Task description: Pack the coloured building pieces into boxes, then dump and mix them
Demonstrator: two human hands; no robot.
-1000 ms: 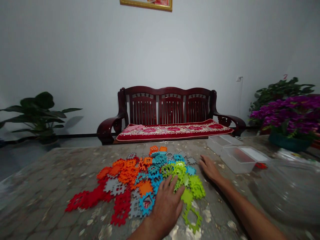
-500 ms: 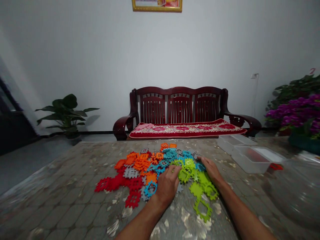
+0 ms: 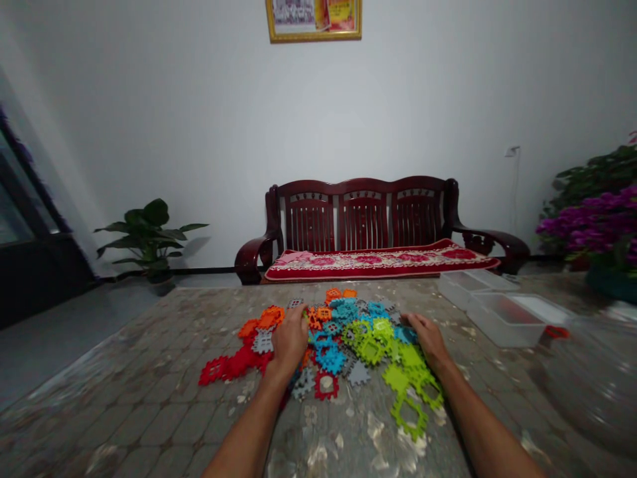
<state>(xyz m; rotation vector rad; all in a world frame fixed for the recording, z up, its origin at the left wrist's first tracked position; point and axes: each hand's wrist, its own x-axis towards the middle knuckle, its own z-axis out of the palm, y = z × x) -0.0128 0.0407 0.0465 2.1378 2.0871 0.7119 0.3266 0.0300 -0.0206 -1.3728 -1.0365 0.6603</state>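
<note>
Toothed plastic building pieces lie in a loose pile, roughly grouped by colour. My left hand (image 3: 288, 342) is over the pile's left half, fingers curled down among the orange pieces (image 3: 271, 317) and grey pieces (image 3: 263, 341). A sliver of green shows at its fingertips; what they grip is mostly hidden. Red pieces (image 3: 233, 364) lie left of that wrist, partly covered by the arm. Blue pieces (image 3: 331, 358) fill the middle. My right hand (image 3: 428, 340) rests at the pile's right edge, fingers loosely extended beside blue pieces (image 3: 405, 334) and green pieces (image 3: 411, 358).
Clear plastic boxes (image 3: 502, 322) stand at the table's back right, with a large transparent container (image 3: 592, 378) nearer me. The patterned table (image 3: 149, 392) extends left. Beyond are a wooden bench (image 3: 363, 219), a potted plant (image 3: 154, 239) and purple flowers (image 3: 592, 222).
My left hand has moved left and slightly back, from the blue and green pieces to the orange ones, uncovering blue, grey and red pieces. My right hand stays at the right edge. The view has tilted up slightly.
</note>
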